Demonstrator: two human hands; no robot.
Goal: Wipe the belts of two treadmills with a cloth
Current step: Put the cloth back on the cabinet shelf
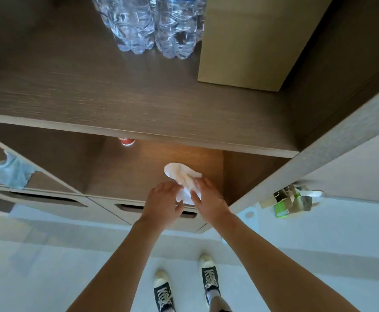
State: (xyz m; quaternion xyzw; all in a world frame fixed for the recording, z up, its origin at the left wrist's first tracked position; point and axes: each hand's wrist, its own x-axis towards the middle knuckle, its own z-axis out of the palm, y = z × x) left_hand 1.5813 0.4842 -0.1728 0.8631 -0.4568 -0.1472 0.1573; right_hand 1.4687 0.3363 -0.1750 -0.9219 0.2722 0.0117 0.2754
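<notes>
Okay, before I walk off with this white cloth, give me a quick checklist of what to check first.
1. Right hand grips the white cloth: ok.
2. Left hand on the cloth too: cannot tell, its fingers reach the cloth's edge.
3. Cloth lifted off the lower shelf: cannot tell.
4. Cloth clean and dry: cannot tell.
5. Water bottles on the upper shelf out of the hands' way: ok.
6. Treadmills in sight: not ok, none in view.
</notes>
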